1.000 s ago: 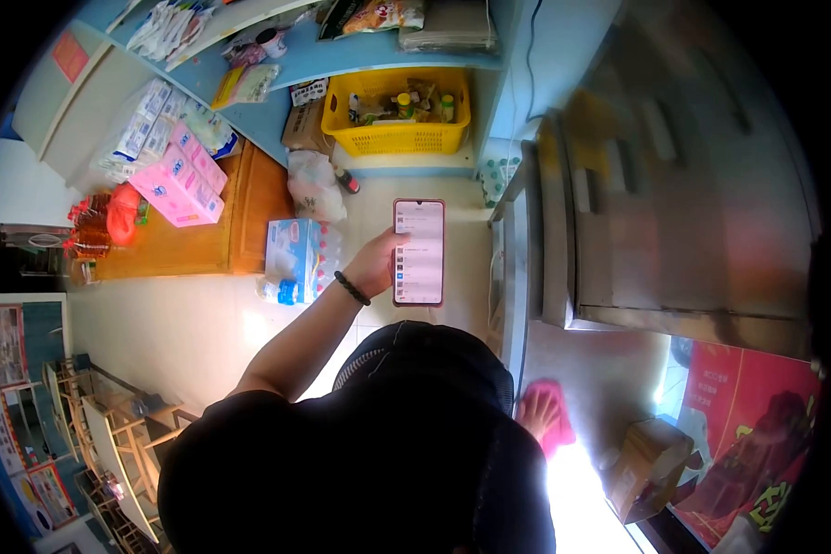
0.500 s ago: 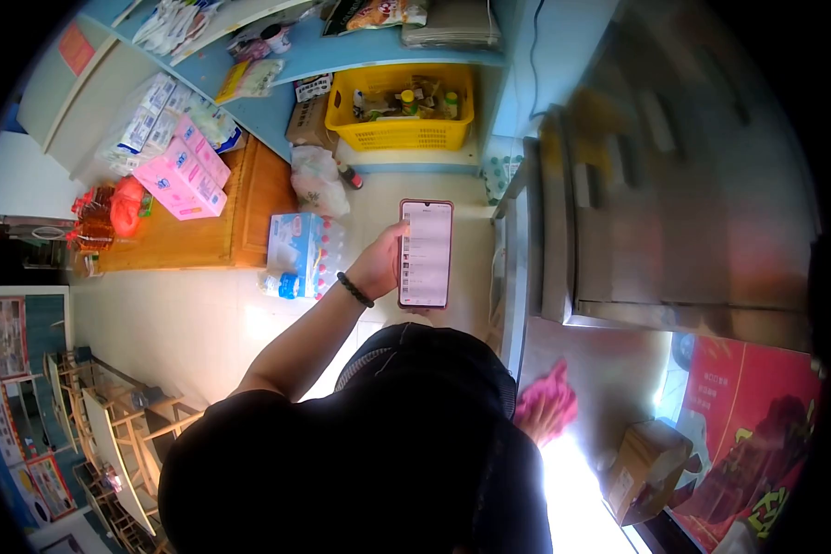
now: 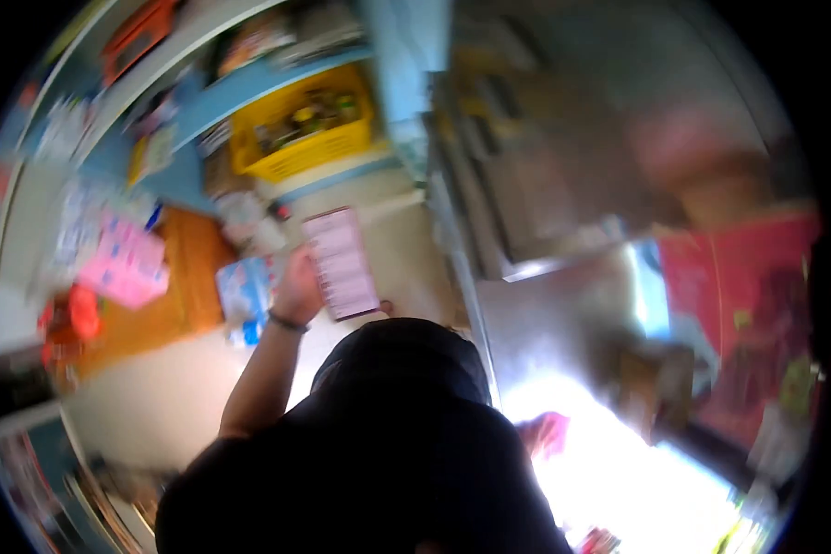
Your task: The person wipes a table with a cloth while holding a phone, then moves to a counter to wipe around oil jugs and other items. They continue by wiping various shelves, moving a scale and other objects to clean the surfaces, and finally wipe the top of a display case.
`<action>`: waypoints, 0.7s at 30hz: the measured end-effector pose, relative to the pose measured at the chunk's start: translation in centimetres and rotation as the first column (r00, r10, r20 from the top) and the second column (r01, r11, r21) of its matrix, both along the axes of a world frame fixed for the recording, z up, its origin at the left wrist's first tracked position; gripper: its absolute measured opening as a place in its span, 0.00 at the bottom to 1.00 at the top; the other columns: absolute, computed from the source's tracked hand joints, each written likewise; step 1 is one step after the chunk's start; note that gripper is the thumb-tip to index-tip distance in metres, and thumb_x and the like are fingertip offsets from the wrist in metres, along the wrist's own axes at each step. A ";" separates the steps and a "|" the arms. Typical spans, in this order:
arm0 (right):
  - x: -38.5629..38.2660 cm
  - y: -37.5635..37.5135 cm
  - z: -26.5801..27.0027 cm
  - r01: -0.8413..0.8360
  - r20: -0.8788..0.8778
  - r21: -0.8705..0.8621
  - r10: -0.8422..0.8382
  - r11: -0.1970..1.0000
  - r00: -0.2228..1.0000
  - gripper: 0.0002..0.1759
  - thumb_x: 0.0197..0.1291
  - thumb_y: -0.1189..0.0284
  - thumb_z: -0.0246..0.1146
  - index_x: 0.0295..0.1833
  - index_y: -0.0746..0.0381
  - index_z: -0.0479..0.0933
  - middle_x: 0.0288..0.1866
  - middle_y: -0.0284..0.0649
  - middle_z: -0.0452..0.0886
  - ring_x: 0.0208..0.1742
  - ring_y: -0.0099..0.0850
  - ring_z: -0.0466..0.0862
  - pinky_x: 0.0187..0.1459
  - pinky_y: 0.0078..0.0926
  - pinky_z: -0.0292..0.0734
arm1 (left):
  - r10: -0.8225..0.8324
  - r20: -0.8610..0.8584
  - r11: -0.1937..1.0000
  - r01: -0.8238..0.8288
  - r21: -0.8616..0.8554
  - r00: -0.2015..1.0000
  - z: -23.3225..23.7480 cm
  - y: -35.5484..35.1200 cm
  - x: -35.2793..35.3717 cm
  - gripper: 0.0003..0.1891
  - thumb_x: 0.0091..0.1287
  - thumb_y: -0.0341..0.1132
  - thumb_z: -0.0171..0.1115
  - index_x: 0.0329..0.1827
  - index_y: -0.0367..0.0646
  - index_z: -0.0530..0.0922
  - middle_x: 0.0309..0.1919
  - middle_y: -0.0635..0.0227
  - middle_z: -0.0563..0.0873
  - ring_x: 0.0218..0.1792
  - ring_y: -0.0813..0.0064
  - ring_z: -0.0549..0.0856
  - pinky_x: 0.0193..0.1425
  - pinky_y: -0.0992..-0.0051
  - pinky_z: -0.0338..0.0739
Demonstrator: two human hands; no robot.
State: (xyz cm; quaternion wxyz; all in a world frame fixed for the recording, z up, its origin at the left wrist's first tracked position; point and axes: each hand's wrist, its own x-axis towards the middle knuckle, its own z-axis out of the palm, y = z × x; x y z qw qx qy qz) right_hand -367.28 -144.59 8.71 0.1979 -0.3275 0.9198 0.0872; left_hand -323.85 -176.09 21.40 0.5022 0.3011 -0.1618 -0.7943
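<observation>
Sharpness: the whole head view is smeared by motion, so fine detail cannot be read.
Left hand: the left hand [image 3: 299, 288] is raised in front of the body, with a dark bracelet [image 3: 288, 323] worn at the wrist.
Left fingers: the fingers are clamped on the left edge of the phone [image 3: 341, 263], with the thumb laid against its side.
Phone: it is held upright above the pale floor [image 3: 402, 235], its top tilted slightly toward 11 o'clock; the screen is lit, but its lines of text cannot be read.
Right hand: only a sliver of the right hand [image 3: 529, 428] is seen at 4 o'clock of the phone, beside the dark clothing.
Right fingers: whether they are apart or together cannot be told, because of glare and blur.
Pink cloth: the pink cloth [image 3: 551, 434] is touched by the right hand, on the metal tabletop [image 3: 549, 309].
Yellow basket: the yellow basket [image 3: 305, 129] is seen at 12 o'clock of the phone, on a blue shelf [image 3: 180, 180].
Blue pack: the blue pack [image 3: 243, 291] lies on the floor at 9 o'clock of the left hand, just beside it.
Wooden tabletop: the wooden tabletop [image 3: 180, 295] is seen at 9 o'clock of the pack, with a pink package [image 3: 125, 270] on it.
</observation>
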 end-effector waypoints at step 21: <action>-16.8 -30.5 -6.6 -0.808 -0.356 -0.384 0.735 0.447 0.577 0.20 0.51 0.65 0.54 0.52 0.57 0.71 0.60 0.35 0.66 0.58 0.43 0.67 0.54 0.35 0.68 | -0.124 0.385 0.985 0.066 0.161 0.915 -0.9 1.9 -4.8 0.27 0.65 0.54 0.39 0.57 0.44 0.67 0.51 0.61 0.74 0.51 0.62 0.73 0.55 0.62 0.68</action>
